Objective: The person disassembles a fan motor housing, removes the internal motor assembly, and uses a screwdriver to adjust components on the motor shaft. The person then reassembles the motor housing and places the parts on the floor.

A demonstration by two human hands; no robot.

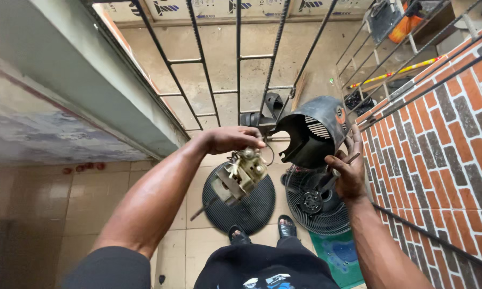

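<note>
Fan teardown, motor now out of its housing: your left hand (230, 139) grips the bare fan motor (240, 175), your right hand (348, 174) clenches the black rear housing (313, 131) plus a screwdriver (334, 174). Next, probably set the housing down by the grilles (251, 208) on the floor (187, 246), freeing that grip.

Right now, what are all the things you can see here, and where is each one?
Fan motor: one, dusty tan metal, in the left hand.
Motor housing: one, black plastic, in the right hand.
Screwdriver: one, dark, also in the right hand.
Fan grilles: two, black, on the tiled floor.
Mat: one, green and blue, bottom right.
Railing: black metal bars, ahead.
Brick wall: red and grey, right.
Sandals: two, black, on the feet.
Left hand: holding the motor.
Right hand: gripping housing and screwdriver.
</note>
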